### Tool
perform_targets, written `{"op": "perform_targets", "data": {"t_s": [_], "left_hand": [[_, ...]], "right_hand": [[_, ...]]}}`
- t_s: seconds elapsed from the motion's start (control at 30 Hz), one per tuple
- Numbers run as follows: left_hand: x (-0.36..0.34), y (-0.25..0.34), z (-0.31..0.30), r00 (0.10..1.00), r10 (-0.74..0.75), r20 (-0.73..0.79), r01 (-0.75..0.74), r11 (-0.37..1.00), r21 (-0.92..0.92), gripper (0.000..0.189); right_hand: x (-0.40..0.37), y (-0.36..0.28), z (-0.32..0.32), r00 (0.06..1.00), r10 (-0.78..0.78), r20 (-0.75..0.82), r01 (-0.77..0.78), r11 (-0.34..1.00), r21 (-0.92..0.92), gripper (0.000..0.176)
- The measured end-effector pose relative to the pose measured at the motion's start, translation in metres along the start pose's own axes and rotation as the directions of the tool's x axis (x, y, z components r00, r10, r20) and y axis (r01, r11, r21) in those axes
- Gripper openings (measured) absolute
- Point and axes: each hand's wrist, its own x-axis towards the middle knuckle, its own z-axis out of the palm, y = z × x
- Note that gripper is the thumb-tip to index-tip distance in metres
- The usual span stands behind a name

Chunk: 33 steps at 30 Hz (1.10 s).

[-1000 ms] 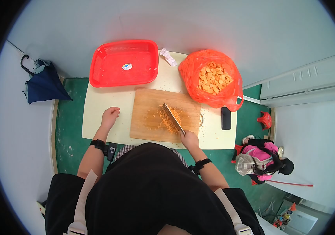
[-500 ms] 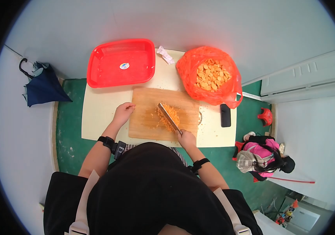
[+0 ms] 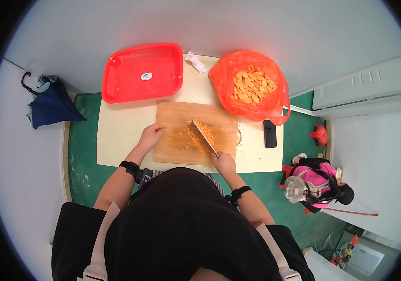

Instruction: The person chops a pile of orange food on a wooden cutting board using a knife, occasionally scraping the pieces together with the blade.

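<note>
A wooden cutting board lies at the front of the table, with a pile of finely chopped orange bits on it. My right hand grips the handle of a kitchen knife. Its blade slants up and left across the chopped bits, seen nearly edge-on from above. At the board's left edge is my left hand, fingers curled together, apart from the knife and the pile. Nothing shows in its fingers.
Behind the board stand a red plastic basin and a red bag of orange slices. A crumpled wrapper and a phone lie on the pale table. A person in pink sits at the right.
My left hand has shifted slightly right, onto the board's edge. The knife has moved a little over the pile, and its blade appears narrower. The whole view has shifted slightly.
</note>
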Motion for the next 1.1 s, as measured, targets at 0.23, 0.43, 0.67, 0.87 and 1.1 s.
{"op": "perform_targets", "data": {"t_s": [0.23, 0.43, 0.67, 0.87, 1.1], "left_hand": [[-0.004, -0.001, 0.002, 1.0, -0.021, 0.0, 0.021, 1.0, 0.005, 0.02], [-0.005, -0.012, 0.0, 0.999, -0.023, -0.026, 0.021, 0.998, -0.053, 0.02], [-0.006, -0.018, -0.002, 0.999, -0.023, -0.044, 0.019, 0.996, -0.09, 0.019], [-0.003, -0.016, -0.012, 0.996, -0.056, -0.071, 0.047, 0.991, -0.124, 0.019], [-0.008, -0.019, -0.028, 0.991, -0.103, -0.082, 0.093, 0.989, -0.116, 0.021]], "right_hand": [[-0.001, 0.001, -0.003, 0.999, -0.035, 0.026, 0.035, 0.999, -0.014, 0.038], [-0.004, 0.001, -0.002, 0.998, -0.062, 0.032, 0.063, 0.997, -0.033, 0.038], [-0.006, 0.003, -0.001, 0.996, -0.059, 0.063, 0.061, 0.998, -0.028, 0.038], [-0.005, 0.0, -0.006, 0.996, -0.072, 0.049, 0.073, 0.997, -0.019, 0.038], [-0.006, 0.0, -0.006, 0.991, -0.117, 0.063, 0.118, 0.993, -0.021, 0.037]]}}
